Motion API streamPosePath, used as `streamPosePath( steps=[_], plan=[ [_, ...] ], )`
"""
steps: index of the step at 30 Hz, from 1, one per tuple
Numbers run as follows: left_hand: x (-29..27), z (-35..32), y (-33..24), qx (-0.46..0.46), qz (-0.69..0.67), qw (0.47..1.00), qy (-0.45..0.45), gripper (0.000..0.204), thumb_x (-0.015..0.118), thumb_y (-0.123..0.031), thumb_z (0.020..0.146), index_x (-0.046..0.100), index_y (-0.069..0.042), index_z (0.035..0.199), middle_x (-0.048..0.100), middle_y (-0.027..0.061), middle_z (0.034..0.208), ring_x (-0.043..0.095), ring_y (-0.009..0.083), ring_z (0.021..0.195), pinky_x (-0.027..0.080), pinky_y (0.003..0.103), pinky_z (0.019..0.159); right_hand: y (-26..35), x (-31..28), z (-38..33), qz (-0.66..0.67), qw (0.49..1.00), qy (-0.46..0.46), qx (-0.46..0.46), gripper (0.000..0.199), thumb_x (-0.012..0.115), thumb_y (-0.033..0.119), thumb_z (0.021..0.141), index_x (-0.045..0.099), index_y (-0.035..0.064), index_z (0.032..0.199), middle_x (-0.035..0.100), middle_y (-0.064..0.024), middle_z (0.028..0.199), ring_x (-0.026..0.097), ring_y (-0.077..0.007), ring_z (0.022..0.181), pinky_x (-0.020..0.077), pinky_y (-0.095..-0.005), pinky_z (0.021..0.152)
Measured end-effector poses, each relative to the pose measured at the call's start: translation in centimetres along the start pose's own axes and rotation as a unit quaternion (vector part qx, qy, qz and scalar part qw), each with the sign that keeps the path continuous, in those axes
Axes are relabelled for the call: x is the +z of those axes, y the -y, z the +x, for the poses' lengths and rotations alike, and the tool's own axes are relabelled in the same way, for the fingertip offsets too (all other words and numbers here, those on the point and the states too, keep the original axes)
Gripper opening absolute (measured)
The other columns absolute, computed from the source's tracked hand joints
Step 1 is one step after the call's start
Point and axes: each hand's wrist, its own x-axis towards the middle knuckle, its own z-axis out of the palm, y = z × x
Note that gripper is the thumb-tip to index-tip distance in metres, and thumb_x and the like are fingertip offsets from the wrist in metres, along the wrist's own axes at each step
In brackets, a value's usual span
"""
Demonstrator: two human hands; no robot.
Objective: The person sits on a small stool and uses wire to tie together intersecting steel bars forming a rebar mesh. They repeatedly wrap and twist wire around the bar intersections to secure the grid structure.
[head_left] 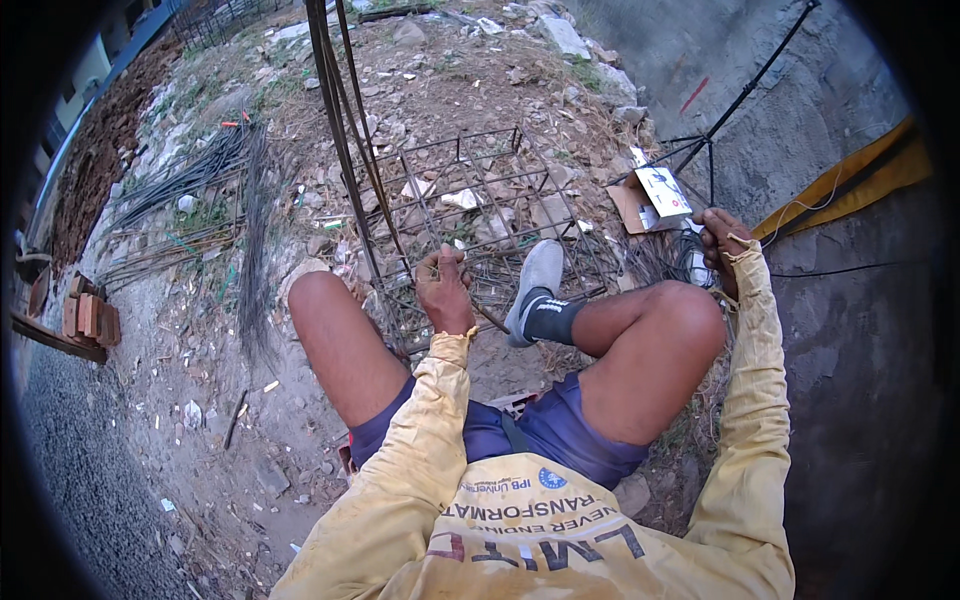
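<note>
The bar frame (497, 180) lay on the ground (210, 470) before the person, with the left hand (443, 285) at its near side. Long rods (338, 125) ran from the frame's left toward the view's upper edge. Farther left lay a rod pile (190, 180), with bricks (90, 315) nearer. At right, a carton (660, 190) sat between the frame and the right hand (722, 245), beside the tripod (710, 137).

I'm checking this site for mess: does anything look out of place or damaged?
The open cardboard box near the right hand stands out: it gapes open, and packaging looks odd on such rough, stony ground. Pale scraps also lie scattered to the left. I can't make out clear damage.
</note>
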Motion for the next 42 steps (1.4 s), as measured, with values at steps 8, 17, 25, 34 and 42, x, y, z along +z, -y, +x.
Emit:
streamPosePath(
  steps=[8, 17, 25, 34, 42],
  plan=[
    [5.6, -0.1, 0.2, -0.161, -0.254, 0.954, 0.015, 0.027, 0.047, -0.033, 0.098, 0.051, -0.006, 0.105, 0.059, 0.0075, 0.092, 0.054, 0.0162, 0.071, 0.049, 0.030, 0.058, 1.9, 5.8, 2.5, -0.108, 0.977, 0.182, -0.023, 0.027, 0.074, 0.026, 0.080, 0.060, 0.0096, 0.096, 0.052, 0.0067, 0.069, 0.042, -0.0044, 0.051, 0.0330, -0.0225, 0.047],
    [14.8, 0.2, 0.1, -0.227, -0.341, 0.907, 0.099, 0.033, 0.040, -0.035, 0.100, 0.049, -0.007, 0.114, 0.057, 0.0092, 0.103, 0.055, 0.0202, 0.082, 0.049, 0.036, 0.068, -2.0, 10.5, 6.6, -0.307, 0.892, 0.271, -0.194, 0.041, 0.075, 0.022, 0.076, 0.063, 0.0013, 0.110, 0.067, -0.0139, 0.103, 0.062, -0.0236, 0.101, 0.0463, -0.0352, 0.090],
    [9.9, 2.1, 2.7, -0.296, -0.067, 0.945, 0.121, 0.041, 0.045, -0.041, 0.096, 0.049, -0.014, 0.126, 0.056, 0.0018, 0.120, 0.052, 0.0204, 0.103, 0.039, 0.045, 0.091, -12.5, 7.2, 9.9, -0.245, 0.955, 0.022, -0.168, 0.024, 0.057, 0.016, 0.087, 0.061, 0.0057, 0.108, 0.067, -0.0120, 0.085, 0.065, -0.0194, 0.082, 0.0501, -0.0310, 0.075],
    [-9.6, -0.8, 11.1, -0.455, 0.431, 0.771, 0.109, 0.048, 0.060, -0.038, 0.087, 0.053, -0.010, 0.126, 0.058, 0.0058, 0.104, 0.054, 0.0180, 0.088, 0.046, 0.036, 0.072, -26.7, 8.9, 11.0, 0.006, 0.987, -0.118, -0.109, 0.021, 0.051, 0.007, 0.091, 0.058, -0.0005, 0.110, 0.066, -0.0085, 0.093, 0.063, -0.0139, 0.083, 0.0495, -0.0263, 0.076],
    [-10.3, -0.9, 14.1, -0.437, 0.387, 0.804, 0.114, 0.047, 0.063, -0.038, 0.087, 0.057, -0.004, 0.118, 0.059, 0.0043, 0.099, 0.056, 0.0165, 0.083, 0.049, 0.032, 0.063, -31.9, 8.1, 9.8, -0.029, 0.946, -0.319, 0.054, 0.031, 0.049, 0.028, 0.095, 0.058, 0.0040, 0.112, 0.068, -0.0075, 0.083, 0.059, -0.0190, 0.068, 0.0459, -0.0326, 0.066]
  ],
)
